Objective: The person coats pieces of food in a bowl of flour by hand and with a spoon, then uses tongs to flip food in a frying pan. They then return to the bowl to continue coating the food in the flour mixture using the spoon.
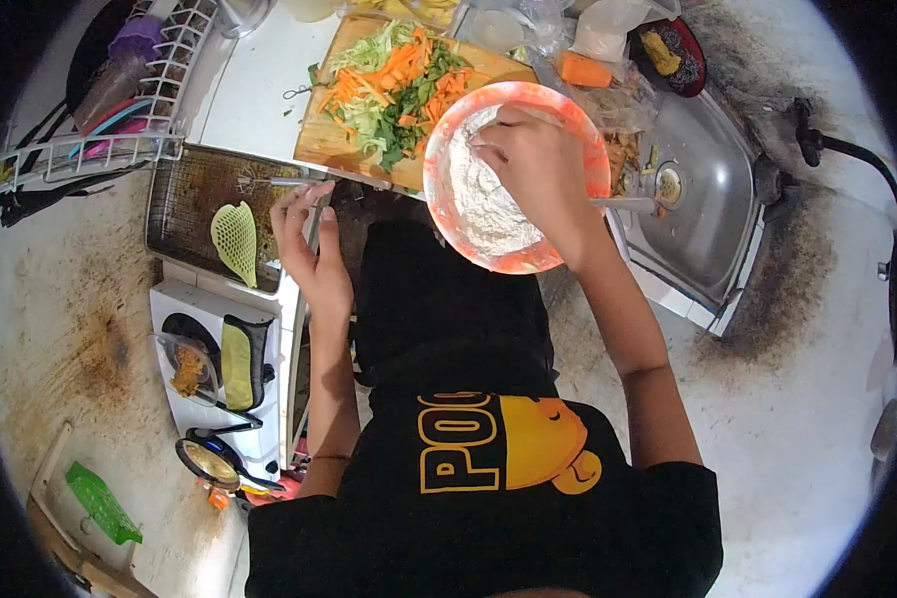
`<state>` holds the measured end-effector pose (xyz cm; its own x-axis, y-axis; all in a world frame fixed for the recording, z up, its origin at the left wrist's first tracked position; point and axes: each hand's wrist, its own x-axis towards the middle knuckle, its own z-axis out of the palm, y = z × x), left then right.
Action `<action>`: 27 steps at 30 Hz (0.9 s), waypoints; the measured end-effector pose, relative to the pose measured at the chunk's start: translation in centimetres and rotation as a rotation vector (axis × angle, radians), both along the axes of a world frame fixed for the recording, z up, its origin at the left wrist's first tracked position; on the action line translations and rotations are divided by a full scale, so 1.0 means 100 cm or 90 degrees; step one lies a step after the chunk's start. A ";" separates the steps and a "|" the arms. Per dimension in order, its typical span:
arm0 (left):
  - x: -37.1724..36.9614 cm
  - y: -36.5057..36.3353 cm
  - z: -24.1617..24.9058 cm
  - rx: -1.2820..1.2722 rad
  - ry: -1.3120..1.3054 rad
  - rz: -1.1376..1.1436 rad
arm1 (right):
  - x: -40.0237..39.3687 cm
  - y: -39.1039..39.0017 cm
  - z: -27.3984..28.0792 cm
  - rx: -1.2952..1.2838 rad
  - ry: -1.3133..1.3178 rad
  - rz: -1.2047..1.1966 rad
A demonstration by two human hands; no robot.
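Observation:
My right hand [538, 164] is over an orange-and-white bowl [598, 164] of white flour [488, 199]. Its fingers are pinched together close to the flour, and whatever lies between them is hidden. To the left, at the counter's edge, my left hand [312, 249] is raised with its fingers apart and nothing in it. Behind the bowl, a wooden cutting board [314, 149] bears shredded carrot [384, 80], pale green shreds [369, 140] and chopped green leaves [414, 105]. The bowl overlaps the board's right side.
At right is a metal sink [713, 199] with a black-hosed tap [837, 145]. A carrot piece [583, 70] lies behind the bowl. On the left are a wire dish rack [174, 70], a dark tray [184, 214] with a green slotted scoop [235, 244], and a stove [184, 399].

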<state>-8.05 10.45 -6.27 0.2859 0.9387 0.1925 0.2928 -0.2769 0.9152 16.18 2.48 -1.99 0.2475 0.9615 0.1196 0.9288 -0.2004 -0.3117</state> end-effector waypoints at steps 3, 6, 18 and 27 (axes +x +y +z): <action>0.002 0.004 0.000 0.011 -0.008 -0.017 | -0.001 0.001 -0.001 -0.028 0.001 -0.003; 0.005 0.006 0.002 0.011 0.002 -0.016 | 0.001 0.000 -0.004 0.014 0.045 -0.011; 0.006 0.014 0.004 0.012 -0.009 -0.030 | 0.103 -0.118 0.062 0.229 -0.084 -0.557; 0.022 0.018 0.013 0.031 0.001 -0.089 | 0.121 -0.150 0.015 0.150 -0.029 -0.394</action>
<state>-5.86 12.25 -4.98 0.4141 0.8791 0.2360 0.2502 -0.3592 0.8991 28.27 -12.57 -0.47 0.7350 0.5909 0.3325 0.6780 -0.6323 -0.3748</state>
